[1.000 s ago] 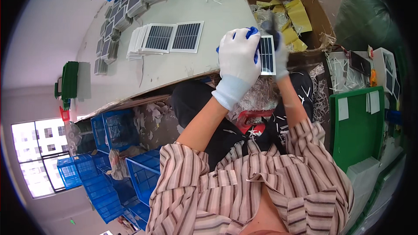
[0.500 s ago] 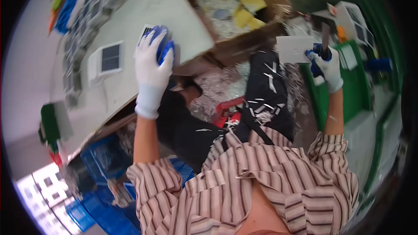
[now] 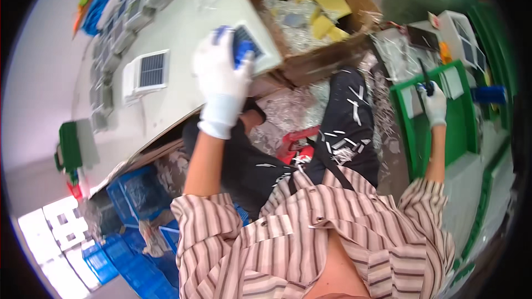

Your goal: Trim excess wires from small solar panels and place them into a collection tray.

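My left hand (image 3: pixel 224 72), in a white glove with blue fingertips, is over a white-framed small solar panel (image 3: pixel 249 41) at the near right corner of the white table (image 3: pixel 188 66). Its fingers are bent onto the panel's left side; motion smears them. On the right, my gloved right hand (image 3: pixel 435 104) is closed round a dark, narrow, blade-like tool (image 3: pixel 424 71), pointing away from me. Just left of that hand, a flat white piece (image 3: pixel 412 101) lies in the green tray (image 3: pixel 438 144). Another small solar panel (image 3: pixel 152 70) lies on the table's left part.
Several white-framed panel units (image 3: pixel 119 36) line the table's far left. A cardboard box (image 3: pixel 316 52) beyond my knees holds yellow pieces and clear wrapping. White scraps lie on my trousers and the floor. Blue crates (image 3: pixel 136 194) stand at lower left.
My left hand has moved right and the panel under it now shows at the table's corner. My right hand has lowered over the tray and let go of the flat white piece.
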Available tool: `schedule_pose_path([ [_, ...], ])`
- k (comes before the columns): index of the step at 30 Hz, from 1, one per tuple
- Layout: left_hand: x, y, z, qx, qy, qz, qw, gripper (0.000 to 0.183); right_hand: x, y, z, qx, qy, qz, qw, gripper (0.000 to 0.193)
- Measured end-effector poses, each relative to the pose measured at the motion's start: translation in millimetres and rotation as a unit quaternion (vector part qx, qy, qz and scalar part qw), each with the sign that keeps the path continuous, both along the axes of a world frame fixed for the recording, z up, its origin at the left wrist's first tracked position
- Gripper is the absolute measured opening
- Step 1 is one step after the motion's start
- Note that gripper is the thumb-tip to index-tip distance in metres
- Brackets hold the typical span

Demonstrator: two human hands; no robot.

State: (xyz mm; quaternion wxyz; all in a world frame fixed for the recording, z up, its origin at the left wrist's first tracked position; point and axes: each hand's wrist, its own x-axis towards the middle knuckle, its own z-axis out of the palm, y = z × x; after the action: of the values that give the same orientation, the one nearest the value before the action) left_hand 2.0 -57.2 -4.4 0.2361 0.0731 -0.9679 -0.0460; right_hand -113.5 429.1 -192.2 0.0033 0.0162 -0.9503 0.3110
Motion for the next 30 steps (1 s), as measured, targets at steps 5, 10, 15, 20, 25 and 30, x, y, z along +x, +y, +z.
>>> schedule_pose_path([
  [5, -9.5, 44.0, 3.9, 0.03, 0.049, -0.046, 0.997, 0.038, 57.6, -227.8, 97.3, -0.443, -0.132, 0.134, 0.877, 0.017],
  [10, -20.4, 51.9, 2.7, 0.048, 0.08, -0.03, 0.995, 0.029, 37.5, -312.0, 76.7, -0.537, -0.108, 0.291, 0.785, 0.016],
  [15, -20.0, 47.7, 0.2, 0.059, 0.085, -0.02, 0.994, 0.03, 65.3, -302.0, 75.3, -0.386, -0.011, 0.511, 0.768, 0.017],
  [20, -17.7, 47.7, 0.2, 0.045, 0.065, -0.006, 0.997, 0.038, 107.9, -303.6, 75.7, -0.591, -0.146, 0.213, 0.764, 0.026],
  [25, -19.0, 52.8, 4.0, 0.02, 0.048, -0.014, 0.999, 0.036, 78.6, -351.1, 60.0, -0.505, 0.067, 0.13, 0.85, 0.034],
  [30, -15.7, 48.6, 5.3, 0.043, 0.038, -0.057, 0.997, 0.04, 28.9, -398.5, 39.9, -0.599, -0.009, 0.234, 0.766, 0.041],
])
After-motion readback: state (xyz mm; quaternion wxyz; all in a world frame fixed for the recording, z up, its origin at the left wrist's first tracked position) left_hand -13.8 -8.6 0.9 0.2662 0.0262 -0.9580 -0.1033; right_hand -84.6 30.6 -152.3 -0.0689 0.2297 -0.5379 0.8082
